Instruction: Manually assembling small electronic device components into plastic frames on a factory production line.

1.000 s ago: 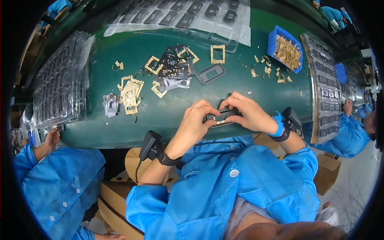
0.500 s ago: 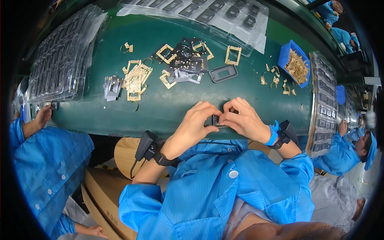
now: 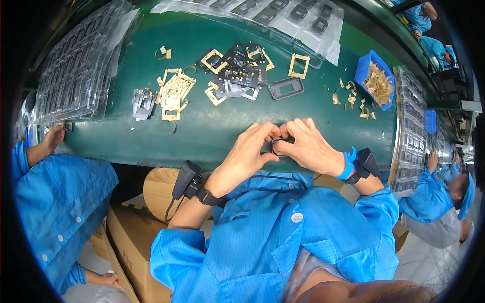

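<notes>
Near the front edge of the bench, my left hand (image 3: 251,146) and my right hand (image 3: 306,145) meet around a small dark casing (image 3: 275,146). Fingers and thumbs of both hands curl against it and cover most of it. Beyond them lies a grey rectangular casing (image 3: 277,91) with a window in its middle. A pile of black and grey sheet pieces (image 3: 242,76) sits farther back, with tan paper frames on it. One tan frame (image 3: 299,56) lies apart, to the right of the pile.
Left of the black pile are stacked tan frames (image 3: 172,98) and grey pieces (image 3: 144,104). A blue bin (image 3: 360,70) holds tan scraps, with more scraps beside it. Clear trays (image 3: 81,65) of dark parts line the left, back and right. A co-worker's hand (image 3: 54,137) rests at the left edge.
My right fingers have shifted over the small casing, which now shows less between my hands. The bench view has moved slightly. At left, the co-worker's hand has barely moved.
</notes>
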`<move>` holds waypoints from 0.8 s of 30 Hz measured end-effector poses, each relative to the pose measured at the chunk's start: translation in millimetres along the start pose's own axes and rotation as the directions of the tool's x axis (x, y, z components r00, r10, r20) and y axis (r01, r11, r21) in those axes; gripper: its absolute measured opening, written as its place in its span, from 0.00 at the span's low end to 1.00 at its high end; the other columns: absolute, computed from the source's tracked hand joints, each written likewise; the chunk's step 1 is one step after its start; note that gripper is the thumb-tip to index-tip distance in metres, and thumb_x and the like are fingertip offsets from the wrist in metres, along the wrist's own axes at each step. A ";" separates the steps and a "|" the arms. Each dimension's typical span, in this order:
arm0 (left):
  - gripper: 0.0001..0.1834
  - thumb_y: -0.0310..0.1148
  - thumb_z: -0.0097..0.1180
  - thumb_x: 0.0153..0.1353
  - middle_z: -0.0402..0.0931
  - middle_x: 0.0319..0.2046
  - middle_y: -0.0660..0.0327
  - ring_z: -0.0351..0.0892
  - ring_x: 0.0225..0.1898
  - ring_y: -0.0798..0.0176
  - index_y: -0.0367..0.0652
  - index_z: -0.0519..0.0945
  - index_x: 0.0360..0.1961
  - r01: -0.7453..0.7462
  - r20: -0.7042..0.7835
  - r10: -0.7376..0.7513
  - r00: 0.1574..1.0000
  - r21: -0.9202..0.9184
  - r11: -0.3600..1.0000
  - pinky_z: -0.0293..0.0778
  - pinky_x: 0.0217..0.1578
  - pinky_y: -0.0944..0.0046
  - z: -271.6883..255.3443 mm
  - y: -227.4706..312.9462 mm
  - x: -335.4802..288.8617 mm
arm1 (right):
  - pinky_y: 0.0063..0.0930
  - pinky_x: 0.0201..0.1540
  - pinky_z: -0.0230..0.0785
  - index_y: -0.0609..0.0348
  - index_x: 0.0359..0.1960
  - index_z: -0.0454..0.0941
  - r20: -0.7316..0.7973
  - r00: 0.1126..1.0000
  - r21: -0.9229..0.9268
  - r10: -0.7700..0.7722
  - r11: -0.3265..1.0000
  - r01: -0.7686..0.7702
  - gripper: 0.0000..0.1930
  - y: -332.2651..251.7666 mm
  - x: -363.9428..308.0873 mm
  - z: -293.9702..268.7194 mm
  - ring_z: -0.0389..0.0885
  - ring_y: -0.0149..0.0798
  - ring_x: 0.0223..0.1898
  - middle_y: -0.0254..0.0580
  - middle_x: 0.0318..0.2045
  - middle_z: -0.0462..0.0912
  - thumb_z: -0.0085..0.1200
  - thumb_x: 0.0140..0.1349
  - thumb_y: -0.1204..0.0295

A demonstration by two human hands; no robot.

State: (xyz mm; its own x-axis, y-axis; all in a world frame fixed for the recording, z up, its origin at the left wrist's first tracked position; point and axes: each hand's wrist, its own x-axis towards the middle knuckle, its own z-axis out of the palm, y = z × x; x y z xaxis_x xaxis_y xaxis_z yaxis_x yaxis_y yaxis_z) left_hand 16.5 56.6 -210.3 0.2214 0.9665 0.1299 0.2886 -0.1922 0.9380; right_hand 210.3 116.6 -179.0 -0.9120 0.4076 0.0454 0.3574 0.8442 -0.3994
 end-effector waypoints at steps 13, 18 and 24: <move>0.27 0.19 0.71 0.41 0.77 0.36 0.59 0.79 0.35 0.59 0.42 0.73 0.43 -0.024 -0.052 0.025 0.998 0.016 1.000 0.74 0.36 0.62 2.6 -4.7 -1.7 | 0.35 0.48 0.57 0.41 0.32 0.72 -0.070 0.952 -0.343 -0.299 0.903 0.259 0.04 6.3 1.8 4.3 0.72 0.30 0.43 0.28 0.34 0.70 0.53 0.56 0.67; 0.26 0.20 0.71 0.41 0.77 0.36 0.59 0.76 0.33 0.60 0.42 0.73 0.43 0.001 -0.047 -0.001 0.999 0.003 1.000 0.74 0.35 0.62 4.7 -3.4 -2.2 | 0.34 0.49 0.55 0.42 0.33 0.71 -0.050 0.948 -0.357 -0.313 0.893 0.276 0.04 11.0 -1.2 9.2 0.72 0.30 0.43 0.28 0.34 0.70 0.52 0.57 0.67; 0.27 0.23 0.74 0.40 0.76 0.35 0.61 0.71 0.30 0.61 0.42 0.74 0.42 0.025 -0.025 -0.024 0.999 0.014 1.000 0.72 0.34 0.62 2.4 1.3 -0.4 | 0.37 0.51 0.54 0.41 0.37 0.75 -0.015 0.981 -0.248 -0.192 0.951 0.183 0.06 24.9 -24.8 -0.6 0.72 0.31 0.45 0.28 0.37 0.72 0.50 0.59 0.69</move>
State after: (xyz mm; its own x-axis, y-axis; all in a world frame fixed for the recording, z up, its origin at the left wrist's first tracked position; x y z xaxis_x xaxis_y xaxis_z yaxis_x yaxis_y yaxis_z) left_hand 19.0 55.5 -209.9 0.1909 0.9749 0.1149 0.3069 -0.1705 0.9363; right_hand 241.9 127.7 -189.4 -0.9606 0.2430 0.1350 0.2235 0.9639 -0.1447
